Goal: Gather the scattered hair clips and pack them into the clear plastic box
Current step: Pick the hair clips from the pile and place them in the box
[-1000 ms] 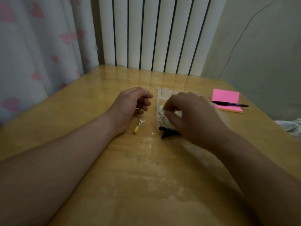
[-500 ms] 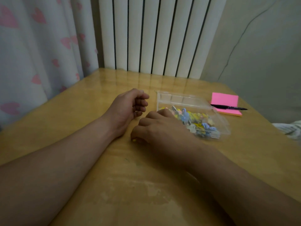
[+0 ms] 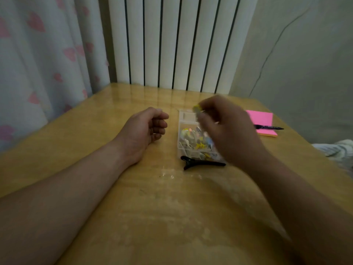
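Head view, looking down at a wooden desk [image 3: 133,197]. Left hand [image 3: 145,131] rests on its side on the desk, left of the clear plastic box [image 3: 188,119]; fingers [image 3: 159,124] curled loosely inward toward the palm, not touching the box. Cannot tell whether anything sits inside the curl.

Right hand [image 3: 227,129] is raised over the box, blurred. Its fingers are pinched together on a small yellow hair clip [image 3: 196,108], held above the far end of the box.

The box lies open on the desk, long side running away from the camera. Inside it: a heap of small hair clips [image 3: 193,139], yellow, blue and pale ones mixed; the far compartment looks mostly bare.

A larger black hair clip [image 3: 202,163] lies flat on the desk, touching or just beside the box's near end.

Right of the box: a pink notepad [image 3: 261,121] with a black pen [image 3: 269,127] lying across it.
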Available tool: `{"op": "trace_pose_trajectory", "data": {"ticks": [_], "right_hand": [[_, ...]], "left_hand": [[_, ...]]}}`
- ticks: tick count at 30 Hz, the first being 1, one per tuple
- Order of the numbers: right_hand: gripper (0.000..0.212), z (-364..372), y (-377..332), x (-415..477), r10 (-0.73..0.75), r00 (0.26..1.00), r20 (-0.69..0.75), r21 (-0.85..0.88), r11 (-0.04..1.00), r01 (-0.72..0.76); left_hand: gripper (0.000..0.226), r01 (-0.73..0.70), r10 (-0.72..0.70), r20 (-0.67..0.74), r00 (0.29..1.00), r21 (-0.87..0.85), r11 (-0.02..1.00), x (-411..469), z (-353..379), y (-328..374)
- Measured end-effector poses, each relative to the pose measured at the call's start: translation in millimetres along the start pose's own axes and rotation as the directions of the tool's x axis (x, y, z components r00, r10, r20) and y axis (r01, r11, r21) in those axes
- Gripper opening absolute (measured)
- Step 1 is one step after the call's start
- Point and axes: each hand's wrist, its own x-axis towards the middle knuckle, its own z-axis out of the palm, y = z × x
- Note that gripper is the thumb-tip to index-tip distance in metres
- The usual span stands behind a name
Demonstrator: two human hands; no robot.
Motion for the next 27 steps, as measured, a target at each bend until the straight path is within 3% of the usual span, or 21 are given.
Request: {"op": "trace_pose_trajectory", "data": {"ticks": [3,5,15,27], "right_hand": [[0.008,-22,30,9,0.204,0.979,-0.005,0.011,0.979,-0.204],[0.011,-22,38,7,0.259,0.964,0.053,-0.011,0.966,-0.259],[0.008,12,33,3,0.216,0.948,0.232,-0.143,0.972,-0.187],[0.004,11,36,4,0.217,0.962,0.167,-0.172,0.967,-0.188]], "left_hand": [[0.026,0.004,-0.004,-0.006,1.000,0.004,1.000,1,-1,-1],[0.027,0.010,-0.010,-0.005,1.000,0.006,1.000,0,0,0],[0.028,0.004,-0.004,-0.009,1.000,0.036,0.999,-4,5,3],[0.029,0.001,0.000,-0.013,1.000,0.050,0.999,-7,6,6]]}}
